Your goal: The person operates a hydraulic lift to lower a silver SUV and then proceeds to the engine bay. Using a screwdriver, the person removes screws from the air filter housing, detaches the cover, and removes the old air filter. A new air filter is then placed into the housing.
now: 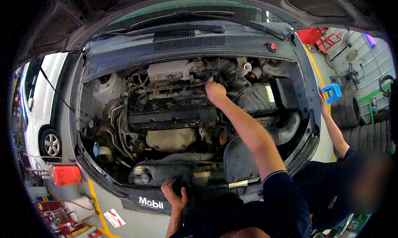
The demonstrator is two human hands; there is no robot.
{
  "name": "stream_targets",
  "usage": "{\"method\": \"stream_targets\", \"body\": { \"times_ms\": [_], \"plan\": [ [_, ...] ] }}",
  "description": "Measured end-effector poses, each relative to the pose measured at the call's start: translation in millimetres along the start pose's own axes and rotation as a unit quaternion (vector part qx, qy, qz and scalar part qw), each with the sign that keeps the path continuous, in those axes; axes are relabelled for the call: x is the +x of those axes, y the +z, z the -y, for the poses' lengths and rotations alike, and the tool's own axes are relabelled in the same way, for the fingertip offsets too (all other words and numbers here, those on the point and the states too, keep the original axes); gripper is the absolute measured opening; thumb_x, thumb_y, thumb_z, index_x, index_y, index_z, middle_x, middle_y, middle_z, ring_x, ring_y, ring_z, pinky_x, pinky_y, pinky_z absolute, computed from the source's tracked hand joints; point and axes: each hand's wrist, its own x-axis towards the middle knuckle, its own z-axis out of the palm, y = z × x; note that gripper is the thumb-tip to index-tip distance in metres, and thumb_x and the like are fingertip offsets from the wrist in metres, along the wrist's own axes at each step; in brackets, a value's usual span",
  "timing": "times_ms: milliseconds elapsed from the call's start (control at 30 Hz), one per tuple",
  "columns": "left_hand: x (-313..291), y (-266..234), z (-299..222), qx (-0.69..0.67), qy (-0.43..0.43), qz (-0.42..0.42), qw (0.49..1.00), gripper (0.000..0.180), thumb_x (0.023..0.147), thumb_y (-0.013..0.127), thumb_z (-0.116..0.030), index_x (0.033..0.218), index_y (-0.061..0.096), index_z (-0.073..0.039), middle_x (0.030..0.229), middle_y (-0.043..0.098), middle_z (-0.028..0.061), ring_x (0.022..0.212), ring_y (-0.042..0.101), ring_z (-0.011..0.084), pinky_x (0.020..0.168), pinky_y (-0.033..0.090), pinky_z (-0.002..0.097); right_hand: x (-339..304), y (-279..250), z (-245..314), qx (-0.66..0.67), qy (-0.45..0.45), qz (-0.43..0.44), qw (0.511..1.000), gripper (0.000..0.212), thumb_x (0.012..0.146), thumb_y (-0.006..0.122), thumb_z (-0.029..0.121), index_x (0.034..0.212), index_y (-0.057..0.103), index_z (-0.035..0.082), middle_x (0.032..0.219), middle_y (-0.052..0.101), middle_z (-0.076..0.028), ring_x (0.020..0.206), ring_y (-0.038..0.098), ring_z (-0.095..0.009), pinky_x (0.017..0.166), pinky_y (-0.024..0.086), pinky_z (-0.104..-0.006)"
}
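right hand point(214, 90) is reaching deep into the engine bay point(166, 113), grip unclear; left hand point(173, 194) is gripping the front panel point(145, 198), fingertips hidden.

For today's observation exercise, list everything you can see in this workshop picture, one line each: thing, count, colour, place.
Car engine bay: one, grey and rusty, centre, under the raised hood.
Air intake hose: one, black, right of the engine.
Red cap: one, upper right by the cowl.
White car: one, far left.
Red canister: one, lower left on the floor.
Blue object: one, by the right fender, at a co-worker's hand.
Stacked tyres: several, black, far right.
Left hand: one, on the front edge of the bay.
Right hand: one, reaching deep onto the engine's rear.
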Motion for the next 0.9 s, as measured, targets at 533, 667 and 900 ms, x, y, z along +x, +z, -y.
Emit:
{"method": "stream_targets", "body": {
  "times_ms": [533,667,900],
  "plan": [
    [-5,-2,-1,0.004,-0.009,-0.008,1.0,0.041,0.089,0.067,-0.029,0.118,0.06,-0.001,0.116,0.062,0.0192,0.108,0.054,0.0406,0.097,0.04,0.0524,3,-2,-1,-0.175,-0.037,0.108,0.978,0.065,0.096,0.064,0.013,0.151,0.035,-0.007,0.092,0.07,-0.018,0.078,0.07,-0.029,0.068,0.056,-0.0384],
    [3,-5,-8,0.007,-0.001,-0.01,1.0,0.04,0.089,0.067,-0.029,0.118,0.061,-0.001,0.115,0.062,0.0191,0.108,0.054,0.04,0.097,0.04,0.0519,13,-4,-10,0.443,0.113,0.086,0.885,0.056,0.094,0.064,0.014,0.143,0.044,-0.006,0.093,0.071,-0.02,0.081,0.072,-0.03,0.068,0.057,-0.0407],
    [2,-5,-1,-0.006,0.011,-0.017,1.0,0.042,0.089,0.067,-0.029,0.119,0.06,-0.001,0.117,0.063,0.0192,0.108,0.055,0.0399,0.097,0.041,0.0517,16,13,-21,0.081,0.061,-0.036,0.994,0.038,0.089,0.064,0.008,0.125,0.059,-0.004,0.092,0.073,-0.023,0.085,0.074,-0.033,0.066,0.059,-0.0448]
  ]
}}
